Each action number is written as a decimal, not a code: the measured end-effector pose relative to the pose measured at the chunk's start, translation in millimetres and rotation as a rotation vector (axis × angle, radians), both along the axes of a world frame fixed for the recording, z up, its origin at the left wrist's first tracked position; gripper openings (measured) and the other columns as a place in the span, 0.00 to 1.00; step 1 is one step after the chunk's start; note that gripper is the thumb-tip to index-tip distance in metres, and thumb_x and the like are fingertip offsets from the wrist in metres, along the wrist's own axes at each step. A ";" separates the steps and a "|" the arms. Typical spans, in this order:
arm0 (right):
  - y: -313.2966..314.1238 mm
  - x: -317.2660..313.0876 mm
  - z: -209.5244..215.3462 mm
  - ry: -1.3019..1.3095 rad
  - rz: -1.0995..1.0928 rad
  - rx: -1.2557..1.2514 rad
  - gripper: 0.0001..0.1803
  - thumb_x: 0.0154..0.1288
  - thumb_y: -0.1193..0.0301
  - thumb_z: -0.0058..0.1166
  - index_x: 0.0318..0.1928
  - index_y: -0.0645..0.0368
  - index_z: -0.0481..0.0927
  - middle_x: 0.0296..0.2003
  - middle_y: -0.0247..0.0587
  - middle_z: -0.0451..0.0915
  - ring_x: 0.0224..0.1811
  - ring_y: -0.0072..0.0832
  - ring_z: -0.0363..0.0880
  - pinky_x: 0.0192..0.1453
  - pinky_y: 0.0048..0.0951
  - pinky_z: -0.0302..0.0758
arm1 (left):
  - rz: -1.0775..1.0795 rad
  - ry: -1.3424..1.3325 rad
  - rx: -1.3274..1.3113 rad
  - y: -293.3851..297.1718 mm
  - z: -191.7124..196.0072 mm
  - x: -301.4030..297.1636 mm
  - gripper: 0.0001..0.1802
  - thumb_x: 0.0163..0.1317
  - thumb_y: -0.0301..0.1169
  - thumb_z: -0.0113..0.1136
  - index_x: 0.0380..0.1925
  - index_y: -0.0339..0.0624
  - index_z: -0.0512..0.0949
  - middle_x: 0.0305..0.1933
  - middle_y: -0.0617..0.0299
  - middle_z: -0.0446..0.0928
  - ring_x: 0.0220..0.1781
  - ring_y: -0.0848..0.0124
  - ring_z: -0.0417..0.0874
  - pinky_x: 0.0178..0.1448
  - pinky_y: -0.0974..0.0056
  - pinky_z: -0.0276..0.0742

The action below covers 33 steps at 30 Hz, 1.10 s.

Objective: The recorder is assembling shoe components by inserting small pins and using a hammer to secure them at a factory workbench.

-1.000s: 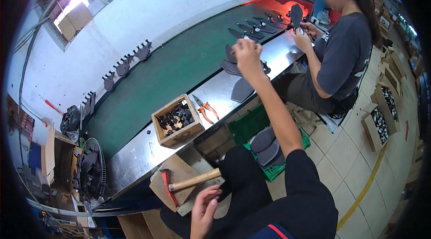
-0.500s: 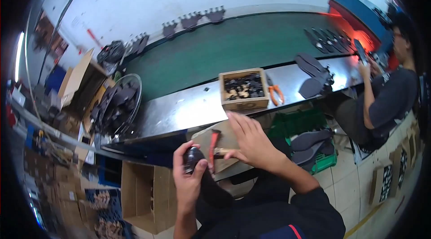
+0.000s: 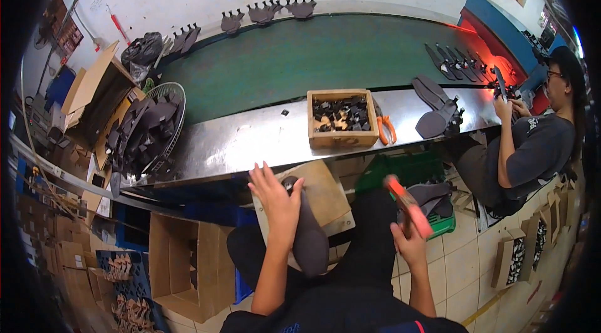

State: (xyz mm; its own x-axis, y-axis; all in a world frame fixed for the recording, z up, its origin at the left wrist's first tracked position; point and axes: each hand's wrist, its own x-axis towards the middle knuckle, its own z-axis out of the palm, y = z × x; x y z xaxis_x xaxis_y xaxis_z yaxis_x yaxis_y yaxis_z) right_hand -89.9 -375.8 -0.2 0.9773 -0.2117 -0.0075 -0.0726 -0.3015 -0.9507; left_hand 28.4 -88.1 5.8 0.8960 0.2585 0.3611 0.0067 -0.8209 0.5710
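Note:
My left hand (image 3: 275, 203) presses a dark grey shoe sole (image 3: 311, 242) against a wooden work board (image 3: 325, 198) in front of me. A small black heel piece (image 3: 289, 184) shows between its thumb and fingers. The sole's long end hangs toward my lap. Off to the right, my right hand (image 3: 410, 246) is closed round the handle of a hammer (image 3: 408, 204) with a red head, raised and slightly blurred. It is apart from the sole.
A wooden box (image 3: 344, 139) of small black pieces stands on the metal ledge beside orange pliers (image 3: 386, 129). Soles fill a wire basket (image 3: 178, 139) at left and a green crate (image 3: 441, 226) at right. A co-worker (image 3: 538, 139) sits by the green conveyor belt (image 3: 300, 51).
My right hand has lifted the hammer off the board and moved right with it. My left hand has brought the sole's heel end from the near left onto the board.

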 end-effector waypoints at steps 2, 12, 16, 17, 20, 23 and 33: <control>-5.9 -21.1 13.3 0.078 -0.071 0.327 0.13 0.73 0.69 0.57 0.30 0.63 0.75 0.12 0.27 0.64 0.10 0.15 0.61 0.16 0.22 0.61 | -0.087 -0.058 0.079 -9.4 25.3 1.5 0.37 0.63 0.35 0.67 0.66 0.28 0.64 0.69 0.32 0.60 0.74 0.39 0.58 0.76 0.37 0.52; -24.5 -8.8 13.3 0.060 -0.101 0.565 0.18 0.75 0.66 0.55 0.28 0.64 0.74 0.13 0.27 0.65 0.09 0.14 0.59 0.14 0.21 0.57 | -0.806 0.026 0.795 -60.0 17.6 220.2 0.15 0.55 0.21 0.60 0.44 0.40 0.81 0.45 0.51 0.79 0.51 0.53 0.82 0.53 0.54 0.80; -28.5 -7.8 10.9 0.017 -0.118 0.583 0.18 0.75 0.65 0.56 0.28 0.64 0.74 0.13 0.27 0.65 0.09 0.14 0.59 0.14 0.21 0.58 | -0.856 0.367 0.715 -67.7 31.6 239.2 0.10 0.56 0.23 0.62 0.40 0.39 0.82 0.45 0.49 0.81 0.50 0.52 0.83 0.52 0.54 0.81; -29.2 -6.5 11.1 0.020 -0.111 0.596 0.18 0.75 0.65 0.56 0.28 0.64 0.75 0.13 0.27 0.65 0.09 0.13 0.59 0.14 0.21 0.57 | -0.863 0.363 0.726 -66.3 33.0 240.1 0.10 0.56 0.23 0.62 0.40 0.39 0.82 0.45 0.49 0.81 0.50 0.52 0.83 0.52 0.54 0.81; -28.8 2.2 12.1 0.012 -0.111 0.629 0.18 0.74 0.64 0.57 0.28 0.63 0.74 0.13 0.26 0.65 0.09 0.13 0.59 0.14 0.20 0.58 | -0.928 0.140 0.611 -60.3 24.4 239.1 0.07 0.58 0.24 0.60 0.36 0.38 0.83 0.44 0.47 0.81 0.49 0.49 0.83 0.51 0.50 0.80; -21.0 10.4 23.3 0.010 -0.097 0.613 0.18 0.74 0.64 0.57 0.28 0.62 0.74 0.12 0.25 0.65 0.09 0.13 0.59 0.14 0.20 0.57 | -0.887 0.064 0.692 -64.7 11.6 246.5 0.09 0.56 0.25 0.63 0.38 0.39 0.84 0.43 0.48 0.81 0.48 0.48 0.83 0.52 0.50 0.80; 2.7 10.7 53.8 -0.041 -0.011 0.480 0.15 0.73 0.67 0.57 0.51 0.66 0.82 0.17 0.27 0.71 0.12 0.11 0.64 0.15 0.18 0.59 | -0.758 0.085 -0.550 -56.1 68.2 150.2 0.11 0.62 0.29 0.68 0.41 0.34 0.86 0.39 0.56 0.87 0.37 0.66 0.87 0.41 0.64 0.81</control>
State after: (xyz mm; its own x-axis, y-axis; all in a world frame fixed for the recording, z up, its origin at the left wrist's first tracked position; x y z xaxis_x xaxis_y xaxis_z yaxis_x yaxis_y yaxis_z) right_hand -79.2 -373.1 53.6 0.9766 -0.2041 -0.0682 -0.0325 0.1731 -0.9844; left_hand 178.6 -144.3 74.0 0.9130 -0.2901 0.2869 -0.3594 -0.2387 0.9022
